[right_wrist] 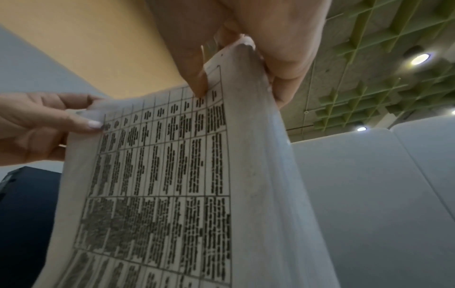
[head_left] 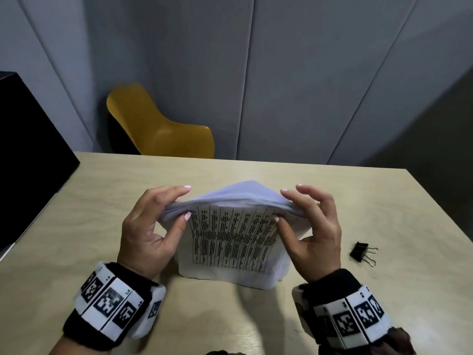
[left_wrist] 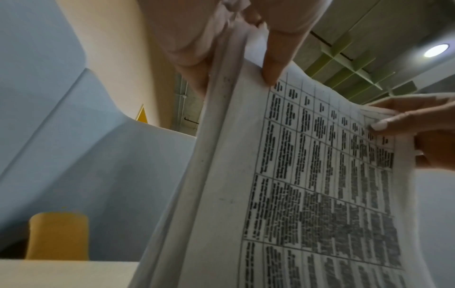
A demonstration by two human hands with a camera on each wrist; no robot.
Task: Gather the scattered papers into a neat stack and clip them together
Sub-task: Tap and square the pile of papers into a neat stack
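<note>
A stack of white papers (head_left: 230, 237) with a printed table on the front sheet stands upright on its lower edge on the wooden table (head_left: 332, 196). My left hand (head_left: 176, 208) pinches the stack's upper left corner, thumb on the printed side and fingers behind. At the upper right corner my right hand (head_left: 284, 208) pinches it the same way. The wrist views show the papers (left_wrist: 307, 175) (right_wrist: 172, 175) close up, with several sheet edges fanned slightly. A black binder clip (head_left: 362, 253) lies on the table to the right of my right hand.
A yellow chair (head_left: 158, 126) stands behind the table's far edge. A black box-like object (head_left: 28, 155) sits at the left. Grey partition panels (head_left: 307, 73) close off the back.
</note>
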